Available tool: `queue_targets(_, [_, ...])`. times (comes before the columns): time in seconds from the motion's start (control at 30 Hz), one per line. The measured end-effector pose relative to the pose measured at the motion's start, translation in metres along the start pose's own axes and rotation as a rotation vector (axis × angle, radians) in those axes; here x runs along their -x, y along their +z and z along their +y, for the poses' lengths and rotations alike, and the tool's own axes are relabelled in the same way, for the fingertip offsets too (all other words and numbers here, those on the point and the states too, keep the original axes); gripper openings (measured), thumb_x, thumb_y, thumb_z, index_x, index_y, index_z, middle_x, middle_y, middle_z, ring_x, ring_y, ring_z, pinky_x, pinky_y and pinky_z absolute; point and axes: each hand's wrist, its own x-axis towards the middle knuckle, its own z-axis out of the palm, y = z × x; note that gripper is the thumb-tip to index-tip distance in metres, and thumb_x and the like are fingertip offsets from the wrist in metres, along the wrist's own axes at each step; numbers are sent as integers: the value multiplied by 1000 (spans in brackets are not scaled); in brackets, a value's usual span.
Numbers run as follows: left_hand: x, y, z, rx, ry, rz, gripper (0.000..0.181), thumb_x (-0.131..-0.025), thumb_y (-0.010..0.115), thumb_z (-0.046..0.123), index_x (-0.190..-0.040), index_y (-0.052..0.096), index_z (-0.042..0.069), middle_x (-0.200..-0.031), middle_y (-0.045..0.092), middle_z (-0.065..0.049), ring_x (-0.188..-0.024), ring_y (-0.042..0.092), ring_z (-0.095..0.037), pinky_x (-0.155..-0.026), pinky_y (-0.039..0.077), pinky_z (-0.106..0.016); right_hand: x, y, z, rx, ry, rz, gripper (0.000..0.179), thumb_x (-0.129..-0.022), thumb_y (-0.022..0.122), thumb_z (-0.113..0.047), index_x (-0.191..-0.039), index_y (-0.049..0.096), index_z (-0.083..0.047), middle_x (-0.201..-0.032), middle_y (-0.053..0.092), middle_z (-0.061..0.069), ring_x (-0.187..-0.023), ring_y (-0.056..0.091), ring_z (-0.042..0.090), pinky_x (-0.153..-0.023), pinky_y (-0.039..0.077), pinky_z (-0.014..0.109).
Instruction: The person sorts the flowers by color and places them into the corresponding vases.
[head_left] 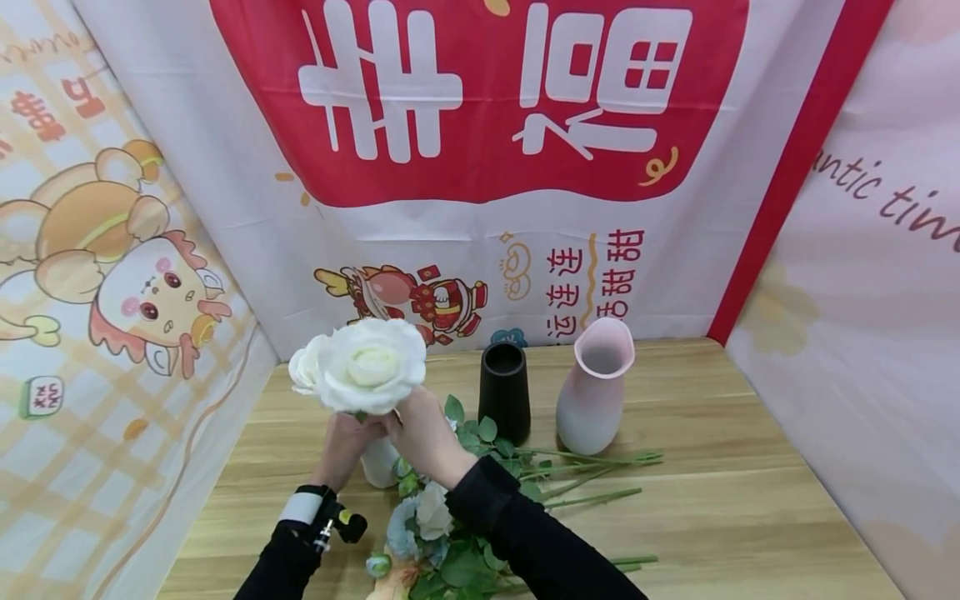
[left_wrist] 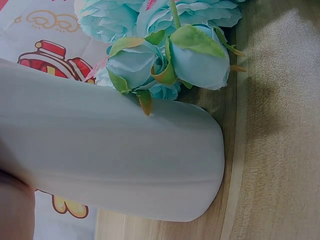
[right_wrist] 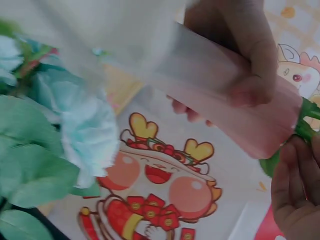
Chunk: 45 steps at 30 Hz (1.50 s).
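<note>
A tapered vase, white below and pink at the mouth (right_wrist: 280,117), stands at the left of the table. My left hand (head_left: 347,450) grips its neck, thumb and fingers wrapped round it in the right wrist view. The vase's white lower body (left_wrist: 120,155) fills much of the left wrist view. White artificial roses (head_left: 372,364) rise over the vase mouth, hiding it in the head view. My right hand (head_left: 429,437) pinches the stem just under the blooms, its fingertips beside green leaves (right_wrist: 310,112) at the vase's rim.
A black vase (head_left: 504,392) and a pink-to-grey vase (head_left: 595,396) stand at the back. Artificial flowers, including pale blue blooms (head_left: 402,527), lie under my right arm, with green stems (head_left: 600,497) pointing right. Printed cloth (head_left: 247,108) walls surround the wooden table (head_left: 720,508).
</note>
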Motion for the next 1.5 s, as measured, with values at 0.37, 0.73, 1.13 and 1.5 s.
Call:
queue_targets(0.37, [-1, 20, 76, 7, -34, -4, 50, -84, 73, -4, -130, 55, 4, -118, 63, -9, -106, 59, -19, -89, 47, -29, 37, -47, 29, -115, 230, -41, 7, -96, 65, -8, -97, 71, -8, -86, 67, -3, -75, 60, 8, -67, 52, 26])
queue_targets(0.73, [-7, 15, 54, -19, -4, -7, 62, -83, 73, -5, -138, 49, 11, -130, 57, -8, -117, 53, -22, -95, 43, -29, 88, -101, 49, 56, 262, -325, 7, -94, 66, -10, -96, 71, -14, -84, 64, -8, -72, 58, 3, -67, 51, 26])
queue_targets(1.13, [-1, 17, 86, -24, -20, -15, 57, -84, 74, -3, -135, 50, 3, -128, 59, -11, -118, 54, -19, -96, 42, -26, 130, -118, 79, 345, 229, -446, 30, -84, 71, 0, -64, 56, -16, -60, 44, -11, -52, 38, 2, -49, 35, 23])
queue_targets(1.5, [-3, 18, 87, -30, 6, -15, 55, -82, 73, -6, -132, 52, 4, -120, 62, -10, -110, 57, -21, -91, 45, -28, 156, -113, 95, 380, 229, -450, 47, -61, 56, 15, -58, 27, -21, -60, 18, -10, -54, 23, 6, -49, 18, 23])
